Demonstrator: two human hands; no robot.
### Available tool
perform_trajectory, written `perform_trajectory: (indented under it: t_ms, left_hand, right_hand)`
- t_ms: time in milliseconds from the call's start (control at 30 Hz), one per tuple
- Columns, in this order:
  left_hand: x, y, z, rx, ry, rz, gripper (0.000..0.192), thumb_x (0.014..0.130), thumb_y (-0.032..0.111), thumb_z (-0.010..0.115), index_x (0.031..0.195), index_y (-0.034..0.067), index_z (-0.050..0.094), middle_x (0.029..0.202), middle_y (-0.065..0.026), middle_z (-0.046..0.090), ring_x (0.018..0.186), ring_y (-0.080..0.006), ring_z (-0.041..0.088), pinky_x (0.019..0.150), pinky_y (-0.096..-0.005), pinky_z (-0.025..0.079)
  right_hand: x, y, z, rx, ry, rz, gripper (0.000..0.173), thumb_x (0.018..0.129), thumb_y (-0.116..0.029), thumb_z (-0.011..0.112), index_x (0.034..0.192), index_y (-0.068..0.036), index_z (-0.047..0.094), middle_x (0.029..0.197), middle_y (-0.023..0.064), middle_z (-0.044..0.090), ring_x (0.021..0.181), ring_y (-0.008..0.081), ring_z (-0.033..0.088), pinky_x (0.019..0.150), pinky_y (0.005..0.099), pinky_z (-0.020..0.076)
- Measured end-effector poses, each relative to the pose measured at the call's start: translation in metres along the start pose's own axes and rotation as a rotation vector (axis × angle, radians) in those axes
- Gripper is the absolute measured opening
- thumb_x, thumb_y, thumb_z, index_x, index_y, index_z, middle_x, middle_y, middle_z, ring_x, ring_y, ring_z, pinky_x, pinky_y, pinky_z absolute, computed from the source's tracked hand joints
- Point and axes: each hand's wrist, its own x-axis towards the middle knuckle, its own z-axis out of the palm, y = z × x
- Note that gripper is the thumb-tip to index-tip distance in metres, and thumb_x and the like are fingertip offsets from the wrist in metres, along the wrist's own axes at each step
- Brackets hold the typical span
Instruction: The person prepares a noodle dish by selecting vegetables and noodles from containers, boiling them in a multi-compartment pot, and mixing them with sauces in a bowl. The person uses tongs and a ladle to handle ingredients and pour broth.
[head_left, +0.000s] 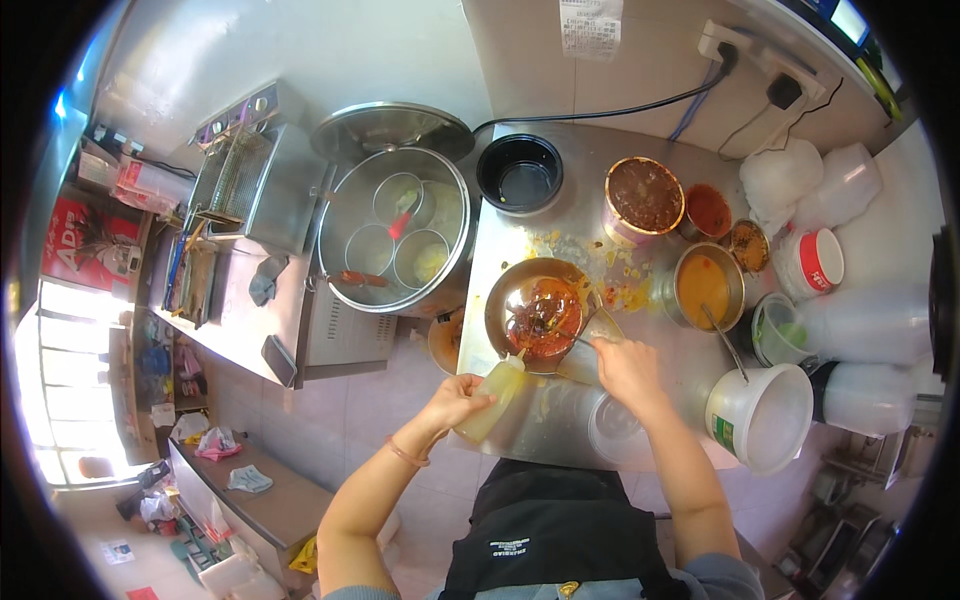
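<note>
My left hand (459, 405) grips a squeeze bottle of yellowish liquid (491, 399), its nozzle tilted over the near rim of a metal bowl (501, 300). Red, oily sauce (546, 319) with dark bits lies in the bowl. My right hand (628, 369) is closed on the handle of a metal utensil whose far end reaches into the sauce; its shape is partly hidden. A clear round plastic lid (616, 426) lies on the steel counter (536, 431) below my right hand.
Left of the bowl stands a large steel pot (330, 259) with strainer baskets in cloudy liquid. A black bowl (519, 172) is behind. To the right are a tub of brown sauce (643, 196), a pot of orange liquid (703, 285) with a ladle, and a white bucket (757, 420). Yellow spills mark the counter.
</note>
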Motion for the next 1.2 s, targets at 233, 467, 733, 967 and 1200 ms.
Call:
perform_trajectory:
  t_ms: [233,467,733,967,1200]
  left_hand:
    - [-0.034,0.068,-0.004,-0.279,-0.007,0.439,0.059,0.084,0.011,0.079,0.134,0.0,0.05,0.12,-0.0066,0.063,0.109,-0.0154,0.06,0.095,-0.0311,0.049]
    - [-0.113,0.402,-0.024,-0.113,0.235,1.66,0.049,0.088,0.001,0.071,0.131,0.0,0.048,0.122,-0.0106,0.06,0.113,-0.0226,0.06,0.1,-0.0371,0.048]
    - [-0.025,0.549,-0.011,0.072,0.826,1.552,0.056,0.077,0.011,0.082,0.122,-0.004,0.052,0.106,-0.0155,0.068,0.098,-0.0251,0.065,0.09,-0.0385,0.051]
    - [-0.032,0.529,0.11,0.12,0.584,1.939,0.07,0.077,0.021,0.081,0.129,-0.005,0.041,0.12,-0.0239,0.055,0.112,-0.0378,0.057,0.098,-0.0456,0.045]
    - [-0.058,0.582,0.176,0.011,0.888,1.563,0.064,0.071,0.017,0.081,0.119,0.004,0.042,0.114,-0.0212,0.059,0.103,-0.0433,0.06,0.088,-0.0493,0.051]
  right_hand:
    - [-0.007,0.02,0.005,0.014,-0.045,0.036,0.021,0.088,-0.013,0.052,0.098,-0.013,0.071,0.086,0.014,0.071,0.075,0.0361,0.069,0.066,0.0501,0.0526]
    - [-0.006,0.011,0.007,0.064,-0.067,0.101,0.021,0.088,-0.015,0.055,0.102,-0.014,0.071,0.086,0.0147,0.071,0.076,0.0354,0.069,0.068,0.0493,0.0528]
    - [-0.004,-0.013,0.047,0.16,0.139,0.221,0.02,0.091,-0.018,0.056,0.105,-0.013,0.07,0.082,0.0149,0.071,0.077,0.0355,0.068,0.069,0.0491,0.0524]
    - [-0.011,-0.018,0.057,0.142,0.101,0.42,0.021,0.09,-0.019,0.054,0.104,-0.015,0.07,0.078,0.0153,0.07,0.074,0.0352,0.068,0.066,0.05,0.052]
    - [-0.008,-0.037,0.068,0.226,0.255,0.416,0.023,0.091,-0.021,0.052,0.105,-0.015,0.07,0.082,0.0165,0.07,0.077,0.0364,0.068,0.069,0.0503,0.0521]
